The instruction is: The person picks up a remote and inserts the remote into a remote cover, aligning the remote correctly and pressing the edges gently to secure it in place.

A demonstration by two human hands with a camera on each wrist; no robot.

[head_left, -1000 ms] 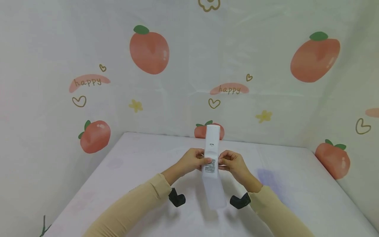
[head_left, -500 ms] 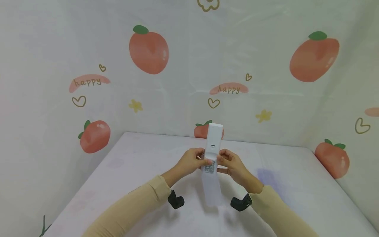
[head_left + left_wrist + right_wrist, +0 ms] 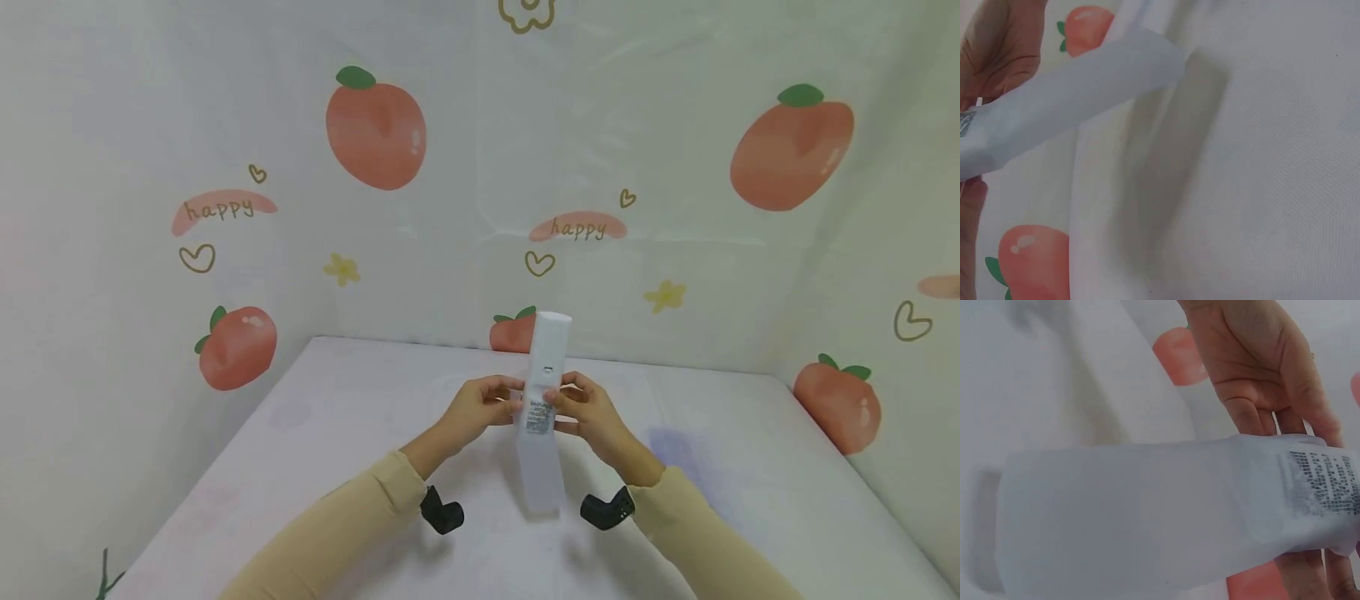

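Between the two hands stands a long white device [image 3: 551,337] with a small port, tilted slightly right. A frosted plastic sleeve [image 3: 540,479] covers its lower part, and a printed label [image 3: 537,417] shows at mid-length. My left hand [image 3: 472,412] pinches the left edge with thumb and fingers. On the right, my right hand [image 3: 596,417] grips the device, thumb on the front beside the label. In the right wrist view the sleeve [image 3: 1129,512] spreads wide, its loose material bunched near the left hand's fingertips. The left wrist view shows the sleeve's end [image 3: 1147,59] over the tabletop.
A white cloth-covered table [image 3: 375,367] lies below, with a faint purple patch [image 3: 678,450] at right. Behind it hangs a white backdrop [image 3: 465,167] printed with red fruit. Black wrist cameras [image 3: 442,512] sit under both cuffs.
The device's top has leaned to the right. The left thumb has slid off the label to the left edge, while the right thumb has come onto the front.
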